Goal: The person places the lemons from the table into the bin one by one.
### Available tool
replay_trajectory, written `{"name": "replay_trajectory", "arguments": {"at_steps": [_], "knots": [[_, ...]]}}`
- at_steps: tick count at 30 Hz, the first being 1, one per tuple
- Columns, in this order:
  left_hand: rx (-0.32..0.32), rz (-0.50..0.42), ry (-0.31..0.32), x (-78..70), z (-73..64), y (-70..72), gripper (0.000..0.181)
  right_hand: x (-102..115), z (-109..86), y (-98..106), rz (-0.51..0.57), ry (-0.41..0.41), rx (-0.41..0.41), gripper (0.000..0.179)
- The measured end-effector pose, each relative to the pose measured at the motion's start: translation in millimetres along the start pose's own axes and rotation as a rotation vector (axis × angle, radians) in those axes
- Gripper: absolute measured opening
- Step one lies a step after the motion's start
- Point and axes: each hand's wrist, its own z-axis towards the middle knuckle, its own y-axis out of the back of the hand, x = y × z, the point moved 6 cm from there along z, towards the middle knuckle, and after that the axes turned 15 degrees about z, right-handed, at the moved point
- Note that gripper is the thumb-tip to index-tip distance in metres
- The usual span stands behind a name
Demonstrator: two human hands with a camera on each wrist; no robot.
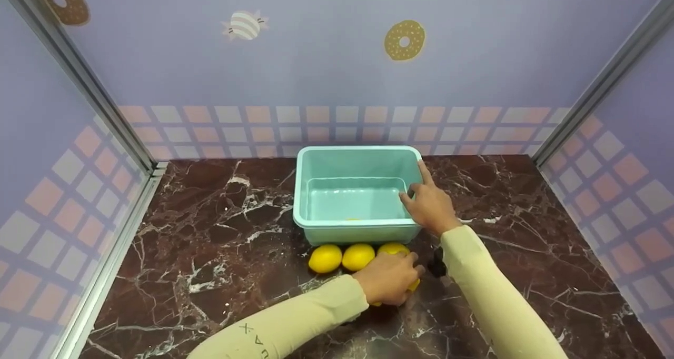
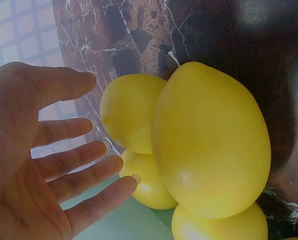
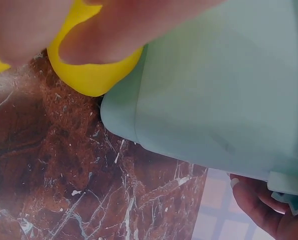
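Observation:
Several yellow lemons [image 1: 325,259] lie on the dark marbled table along the front of a teal plastic basin [image 1: 363,232]. My left hand [image 1: 389,280] is over the lemons at the right, hiding parts of them. In the left wrist view its fingers are spread and nearly straight, beside a large lemon [image 2: 211,140] with others behind it. My right hand [image 1: 432,206] holds the basin's right rim, one finger stretched along the edge. From the right wrist view, curled fingers [image 3: 259,205] show under that rim on the outside.
A yellow sliver [image 1: 353,219] shows just inside the basin's front rim. The purple back wall [image 1: 337,85], with a checkered band, rises close behind the basin. Side walls with metal posts [image 1: 126,132] bound the marbled table [image 1: 221,275].

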Motion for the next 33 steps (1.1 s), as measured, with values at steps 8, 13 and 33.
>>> {"name": "replay_trajectory", "arguments": {"at_steps": [8,13,33], "knots": [[0.011,-0.001,-0.005,-1.9,1.7,-3.6,0.03,-0.3,0.0,1.2,-0.01,0.009,0.007,0.039],[0.033,-0.007,0.01,-2.8,1.9,-5.9,0.03,0.0,0.0,1.3,-0.005,0.009,0.014,0.04],[0.035,0.026,-0.016,-8.5,2.0,-9.3,0.028,1.8,-1.0,0.3,-0.012,0.011,0.003,0.041]]}}
